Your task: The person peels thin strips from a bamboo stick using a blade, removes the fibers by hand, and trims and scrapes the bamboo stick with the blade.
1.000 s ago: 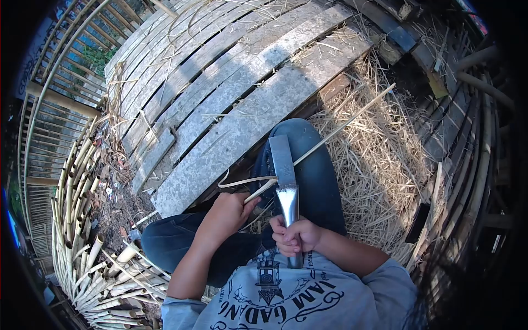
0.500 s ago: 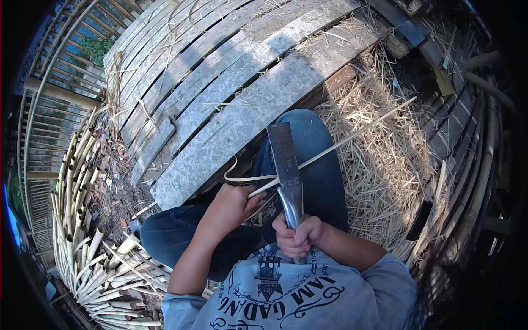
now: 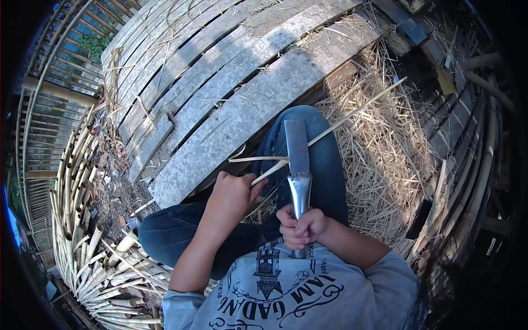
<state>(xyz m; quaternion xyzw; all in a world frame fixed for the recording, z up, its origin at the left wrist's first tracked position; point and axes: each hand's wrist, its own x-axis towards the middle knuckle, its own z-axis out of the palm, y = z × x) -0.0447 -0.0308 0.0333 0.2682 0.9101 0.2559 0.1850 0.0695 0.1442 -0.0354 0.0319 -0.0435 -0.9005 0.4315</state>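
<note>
Left hand (image 3: 230,197): wrapped round thin strip (image 3: 357,111)
Right hand (image 3: 301,226): wrapped round metal handle (image 3: 300,193)
Blade (image 3: 297,148): crosses strip, above right leg (image 3: 327,181)
Sliver (image 3: 258,159): sticks out left of blade
Shavings (image 3: 379,165): heaped right of leg
Planks (image 3: 247,110): slatted, beyond knees

plank platform (image 3: 264,102) ahead | bamboo fence (image 3: 60,92) left | shavings-strewn ground (image 3: 379,176) right | patchy sunlight, shade

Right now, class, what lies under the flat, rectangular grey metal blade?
A long, thin, pale bamboo-like strip crosses beneath the blade, showing on both sides; a blue-trousered leg lies lower. The strip's covered stretch is hidden.
</note>
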